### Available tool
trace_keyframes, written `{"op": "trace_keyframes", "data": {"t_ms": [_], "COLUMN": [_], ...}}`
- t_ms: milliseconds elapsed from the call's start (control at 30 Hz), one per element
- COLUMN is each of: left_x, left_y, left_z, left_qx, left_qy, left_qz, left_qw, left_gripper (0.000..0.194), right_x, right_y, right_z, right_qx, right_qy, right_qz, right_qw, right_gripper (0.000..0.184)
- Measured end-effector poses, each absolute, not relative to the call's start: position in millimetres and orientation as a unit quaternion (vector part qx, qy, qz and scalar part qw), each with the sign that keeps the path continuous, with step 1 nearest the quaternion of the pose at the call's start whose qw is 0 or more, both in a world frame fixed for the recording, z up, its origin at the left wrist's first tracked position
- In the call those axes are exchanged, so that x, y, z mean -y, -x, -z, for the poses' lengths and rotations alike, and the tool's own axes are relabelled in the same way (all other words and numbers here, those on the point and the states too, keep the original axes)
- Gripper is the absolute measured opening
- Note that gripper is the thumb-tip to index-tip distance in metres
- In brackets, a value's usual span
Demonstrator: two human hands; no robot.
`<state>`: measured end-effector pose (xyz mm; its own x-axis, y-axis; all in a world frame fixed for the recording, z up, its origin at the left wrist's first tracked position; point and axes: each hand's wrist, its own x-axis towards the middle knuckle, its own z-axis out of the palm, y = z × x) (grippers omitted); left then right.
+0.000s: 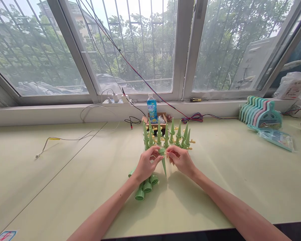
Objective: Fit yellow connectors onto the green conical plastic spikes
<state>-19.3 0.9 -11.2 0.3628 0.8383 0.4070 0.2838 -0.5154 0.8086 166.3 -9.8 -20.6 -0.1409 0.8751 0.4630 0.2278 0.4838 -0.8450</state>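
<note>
Both my hands meet over the middle of the pale green table [65,174]. My left hand [146,164] pinches the wide top of a green cone-shaped spike [163,162], which points down toward me. My right hand [181,160] is closed at the spike's top from the right, fingertips on a small yellow piece I can barely make out. Just behind my hands several green spikes with yellow side pieces [167,135] stand upright in a row. Several green caps [145,187] lie under my left wrist.
A small cardboard box [163,118] and a blue-labelled bottle [152,108] stand at the back by the window sill. White cables [72,137] trail over the left of the table. Pastel plastic items [259,112] and a bagged one [276,137] lie at the right.
</note>
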Motion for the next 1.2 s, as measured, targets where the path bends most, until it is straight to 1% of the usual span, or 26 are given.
{"op": "trace_keyframes", "data": {"t_ms": [367, 500, 767, 1200], "left_x": [-0.8, 0.9, 0.8, -1.4], "left_y": [18.9, 18.6, 20.1, 22.6], "left_z": [12.3, 9.9, 9.3, 11.1], "left_qx": [-0.336, -0.324, -0.295, -0.277], "left_qy": [-0.807, -0.817, -0.838, -0.853], "left_qz": [-0.444, -0.446, -0.447, -0.437], "left_qw": [0.195, 0.169, 0.107, 0.074], "left_gripper": [0.014, 0.010, 0.005, 0.005], "right_x": [11.0, 11.1, 12.4, 11.2], "right_y": [-165.4, -165.3, -164.5, -163.1], "right_z": [18.1, 19.1, 17.3, 19.3], "right_qx": [0.671, 0.663, 0.654, 0.644], "right_qy": [0.387, 0.384, 0.360, 0.363], "right_qz": [-0.344, -0.355, -0.377, -0.403], "right_qw": [0.531, 0.535, 0.549, 0.539], "right_gripper": [0.018, 0.021, 0.021, 0.025]}}
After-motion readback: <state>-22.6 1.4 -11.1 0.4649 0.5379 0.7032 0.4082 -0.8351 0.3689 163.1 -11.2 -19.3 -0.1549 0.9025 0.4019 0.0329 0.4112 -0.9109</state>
